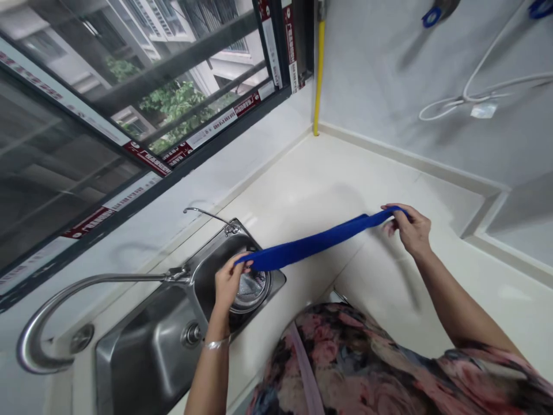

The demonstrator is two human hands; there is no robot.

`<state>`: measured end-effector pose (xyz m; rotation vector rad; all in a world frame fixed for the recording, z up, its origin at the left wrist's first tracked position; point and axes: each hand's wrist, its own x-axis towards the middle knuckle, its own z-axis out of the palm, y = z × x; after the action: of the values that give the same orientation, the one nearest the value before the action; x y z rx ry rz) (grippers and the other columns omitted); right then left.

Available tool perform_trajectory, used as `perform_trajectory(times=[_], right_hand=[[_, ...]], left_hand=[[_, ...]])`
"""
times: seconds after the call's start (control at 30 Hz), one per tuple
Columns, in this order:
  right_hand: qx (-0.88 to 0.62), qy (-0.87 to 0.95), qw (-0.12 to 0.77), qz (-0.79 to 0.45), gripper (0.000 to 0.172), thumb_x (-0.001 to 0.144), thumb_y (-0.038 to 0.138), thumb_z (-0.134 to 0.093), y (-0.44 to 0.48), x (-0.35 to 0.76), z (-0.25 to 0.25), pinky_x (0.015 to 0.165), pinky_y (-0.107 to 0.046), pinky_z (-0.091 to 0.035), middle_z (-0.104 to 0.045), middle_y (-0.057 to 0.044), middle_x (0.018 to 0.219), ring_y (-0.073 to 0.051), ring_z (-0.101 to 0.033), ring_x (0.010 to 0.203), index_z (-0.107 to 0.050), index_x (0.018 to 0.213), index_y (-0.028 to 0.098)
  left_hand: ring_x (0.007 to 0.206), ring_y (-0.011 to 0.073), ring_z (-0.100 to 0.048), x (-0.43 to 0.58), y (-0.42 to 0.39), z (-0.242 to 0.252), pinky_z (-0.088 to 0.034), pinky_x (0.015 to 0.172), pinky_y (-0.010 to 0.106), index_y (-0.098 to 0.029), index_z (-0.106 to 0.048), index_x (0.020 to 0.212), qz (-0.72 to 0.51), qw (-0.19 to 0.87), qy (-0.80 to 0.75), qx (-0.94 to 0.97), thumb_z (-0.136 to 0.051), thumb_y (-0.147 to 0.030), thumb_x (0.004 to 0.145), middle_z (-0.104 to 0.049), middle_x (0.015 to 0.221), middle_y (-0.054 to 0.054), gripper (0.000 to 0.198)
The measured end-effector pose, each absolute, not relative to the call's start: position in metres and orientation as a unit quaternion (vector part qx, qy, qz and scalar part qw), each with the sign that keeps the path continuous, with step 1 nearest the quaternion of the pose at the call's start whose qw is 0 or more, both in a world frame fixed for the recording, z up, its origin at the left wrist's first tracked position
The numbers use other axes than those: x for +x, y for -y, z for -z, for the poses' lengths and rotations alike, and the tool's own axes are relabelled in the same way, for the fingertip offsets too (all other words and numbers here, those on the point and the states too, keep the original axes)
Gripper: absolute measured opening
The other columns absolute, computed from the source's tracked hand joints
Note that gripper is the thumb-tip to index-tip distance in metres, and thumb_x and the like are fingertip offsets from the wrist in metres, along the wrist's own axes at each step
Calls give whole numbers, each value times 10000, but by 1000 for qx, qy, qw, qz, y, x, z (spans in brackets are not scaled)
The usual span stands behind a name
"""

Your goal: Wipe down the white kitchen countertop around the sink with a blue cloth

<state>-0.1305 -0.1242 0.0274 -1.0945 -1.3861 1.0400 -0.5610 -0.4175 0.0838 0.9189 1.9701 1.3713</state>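
A long blue cloth (311, 245) is stretched out between my two hands, above the pale countertop (298, 184). My left hand (228, 279) pinches its left end over the smaller sink basin. Its other end is gripped by my right hand (410, 227), farther to the right over the counter. The cloth hangs in a narrow folded strip and slopes up toward the right. Beneath its left end sits a round metal strainer (250, 291) in the basin, partly covered by the cloth and my left hand.
A double stainless steel sink (138, 351) lies at the left, with a large curved faucet (86, 282) and a thin small tap (207, 213). A window (164, 98) runs along the left wall. A yellow pipe (319, 75) stands in the corner, and white cables (466, 98) hang at the right.
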Motion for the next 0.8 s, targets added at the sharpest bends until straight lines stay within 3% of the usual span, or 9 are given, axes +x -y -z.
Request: perform_trajectory(times=[0.17, 0.4, 0.47, 0.53, 0.6, 0.7, 0.8], right_hand=[[-387, 550, 587, -450, 320, 940, 540, -723, 66, -163, -56, 619, -322, -640, -780, -22, 841, -176, -741, 683, -732, 1012, 229], [-354, 573, 652, -349, 135, 999, 474, -674, 45, -136, -103, 977, -494, -645, -790, 8, 1172, -229, -746, 1015, -753, 1069, 389], [-359, 607, 637, -311, 111, 985, 462, -687, 59, -118, -91, 1103, -534, -583, -783, 15, 1210, -261, -710, 1153, -773, 1027, 406], [-379, 633, 603, -302, 124, 934, 445, -713, 82, -100, -60, 1182, -544, -512, -796, -20, 1162, -281, -696, 1190, -784, 929, 344], [-431, 631, 545, -345, 196, 852, 468, -714, 109, -85, -14, 1148, -541, -519, -808, -57, 1057, -288, -718, 1099, -757, 835, 277], [-542, 604, 418, -409, 257, 782, 474, -632, 147, -70, 53, 1107, -527, -527, -803, -87, 1007, -299, -717, 1071, -725, 757, 236], [-616, 540, 424, -386, 325, 803, 439, -557, 160, -67, 88, 1136, -503, -501, -781, -108, 1206, -302, -679, 1214, -744, 937, 210]], left_hand=[[981, 222, -793, -575, 341, -111, -675, 927, 385, -172, -794, 1166, -572, 188, -697, 389, -720, -587, 918, -809, 1158, 115, 490], [1226, 225, -727, -580, 304, -151, -665, 979, 385, -207, -763, 1248, -563, 51, -645, 515, -601, -398, 1018, -765, 1340, 88, 340], [1272, 227, -710, -581, 313, -135, -624, 1078, 434, -224, -763, 1248, -503, 22, -657, 561, -557, -333, 1030, -766, 1342, 76, 319], [1282, 228, -709, -581, 330, -103, -557, 1175, 474, -236, -768, 1237, -433, 31, -677, 594, -534, -298, 1029, -777, 1321, 72, 320], [1276, 238, -716, -576, 353, -62, -535, 1196, 489, -238, -775, 1227, -372, 94, -695, 609, -510, -307, 1028, -773, 1332, 88, 339], [1367, 286, -663, -562, 394, 3, -541, 1178, 525, -228, -794, 1215, -310, 210, -712, 594, -492, -383, 1018, -665, 1510, 137, 393], [1462, 329, -580, -549, 438, 49, -542, 1162, 549, -215, -773, 1274, -335, 246, -749, 516, -532, -500, 1004, -559, 1619, 162, 460]])
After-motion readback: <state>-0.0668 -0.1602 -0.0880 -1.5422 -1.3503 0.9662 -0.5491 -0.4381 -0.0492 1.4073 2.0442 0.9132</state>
